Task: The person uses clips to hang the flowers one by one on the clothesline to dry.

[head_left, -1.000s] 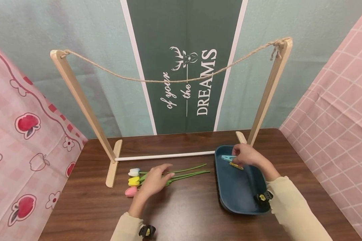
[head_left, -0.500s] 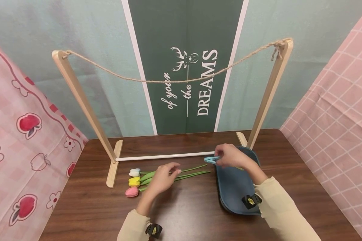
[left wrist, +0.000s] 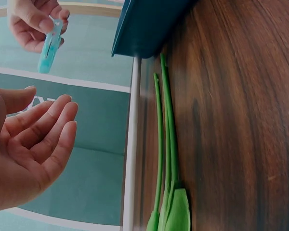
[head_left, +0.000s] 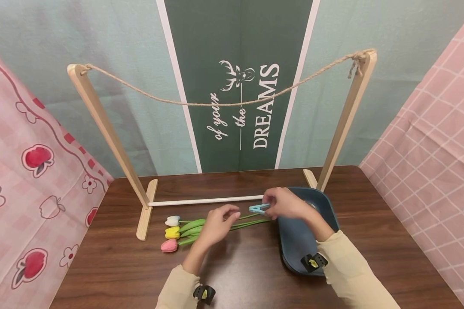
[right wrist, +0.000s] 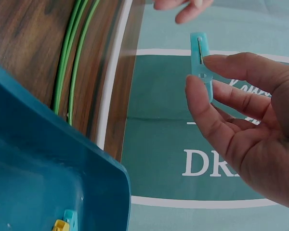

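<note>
A light-blue clothespin (right wrist: 201, 50) is pinched between the thumb and fingers of my right hand (head_left: 288, 202), just left of the dark blue tray. My left hand (head_left: 218, 225) hovers above the tulip stems, its fingers relaxed and holding nothing; in the left wrist view its palm (left wrist: 33, 149) faces the clothespin (left wrist: 49, 50). Beneath it lie three artificial tulips, with a white-blue bloom (head_left: 172, 221), a yellow bloom (head_left: 172, 233) and a pink bloom (head_left: 169, 246). Their green stems (head_left: 255, 222) point right, toward the tray.
The blue tray (head_left: 294, 257) stands at the right, with a yellow clothespin (right wrist: 61, 225) and another blue one (right wrist: 71, 219) inside. Behind the tulips, a wooden frame (head_left: 108, 133) carries a sagging rope (head_left: 216, 104) above and a white rod (head_left: 209, 201) below.
My right hand has lifted the light-blue clothespin out of the tray and carried it left. My left hand has shifted right over the stems, uncovering more of the tulip leaves.
</note>
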A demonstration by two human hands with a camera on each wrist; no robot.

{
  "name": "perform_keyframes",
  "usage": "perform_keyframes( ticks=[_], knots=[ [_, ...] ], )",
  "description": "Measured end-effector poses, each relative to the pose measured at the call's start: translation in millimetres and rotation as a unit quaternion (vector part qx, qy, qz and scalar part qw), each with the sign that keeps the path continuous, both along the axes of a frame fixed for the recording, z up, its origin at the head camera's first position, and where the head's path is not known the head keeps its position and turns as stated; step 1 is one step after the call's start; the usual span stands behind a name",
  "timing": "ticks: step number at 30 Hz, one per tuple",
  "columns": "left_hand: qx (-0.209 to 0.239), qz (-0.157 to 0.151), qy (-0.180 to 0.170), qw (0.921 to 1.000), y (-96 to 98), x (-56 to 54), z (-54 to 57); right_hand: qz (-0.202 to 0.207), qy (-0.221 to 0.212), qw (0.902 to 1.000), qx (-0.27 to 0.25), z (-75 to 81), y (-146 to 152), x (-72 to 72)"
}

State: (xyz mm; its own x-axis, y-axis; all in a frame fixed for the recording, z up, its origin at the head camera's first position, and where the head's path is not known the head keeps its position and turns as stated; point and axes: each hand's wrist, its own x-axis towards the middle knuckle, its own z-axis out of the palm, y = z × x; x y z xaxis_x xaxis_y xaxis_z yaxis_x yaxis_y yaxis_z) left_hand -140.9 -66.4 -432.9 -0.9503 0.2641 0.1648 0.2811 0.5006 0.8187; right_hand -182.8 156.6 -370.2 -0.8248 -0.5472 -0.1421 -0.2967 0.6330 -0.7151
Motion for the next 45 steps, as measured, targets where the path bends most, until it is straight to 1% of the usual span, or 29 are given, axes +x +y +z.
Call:
perform_keyframes(
  ticks=[3,7,10,13,16,20,21,25,31,38,42,45],
  knots=[
    [0.017,0.000,-0.003,0.9999,3.5,-1.2,2.7,0.000,-0.004,0.9999,-0.012,0.0,-3,1.9],
    [0.052,-0.004,-0.020,0.9985,7.4,-2.5,7.4,0.000,-0.002,0.9995,-0.033,0.7,-6,4.8],
    [0.087,-0.006,-0.040,0.9954,10.2,-3.6,8.7,0.004,0.003,0.9991,-0.043,1.5,-8,6.5],
    [0.119,-0.007,-0.058,0.9911,12.4,-4.2,9.0,0.006,0.011,0.9990,-0.043,1.7,-9,7.4],
    [0.143,-0.012,-0.065,0.9875,14.3,2.1,24.2,0.007,0.022,0.9990,-0.037,1.2,-10,7.8],
    [0.147,-0.015,-0.070,0.9866,15.6,12.2,48.2,0.010,0.036,0.9986,-0.036,0.3,-10,8.0],
    [0.146,-0.014,-0.072,0.9866,15.6,13.0,49.9,0.011,0.038,0.9986,-0.036,0.3,-11,8.2],
    [0.148,-0.012,-0.076,0.9860,16.5,13.3,51.9,0.010,0.039,0.9984,-0.039,0.2,-11,8.0],
    [0.166,-0.007,-0.081,0.9828,17.4,13.1,53.0,0.003,0.020,0.9982,-0.057,-1.3,-10,6.1],
    [0.174,0.001,-0.081,0.9814,17.8,12.8,52.7,0.008,-0.021,0.9952,-0.096,-4.3,-5,1.6],
    [0.186,0.004,-0.087,0.9788,17.4,11.3,50.3,0.008,-0.040,0.9920,-0.119,-5.9,-3,0.0],
    [0.192,0.005,-0.089,0.9773,17.0,10.4,49.2,0.007,-0.028,0.9925,-0.118,-6.9,-3,0.1]
  ],
)
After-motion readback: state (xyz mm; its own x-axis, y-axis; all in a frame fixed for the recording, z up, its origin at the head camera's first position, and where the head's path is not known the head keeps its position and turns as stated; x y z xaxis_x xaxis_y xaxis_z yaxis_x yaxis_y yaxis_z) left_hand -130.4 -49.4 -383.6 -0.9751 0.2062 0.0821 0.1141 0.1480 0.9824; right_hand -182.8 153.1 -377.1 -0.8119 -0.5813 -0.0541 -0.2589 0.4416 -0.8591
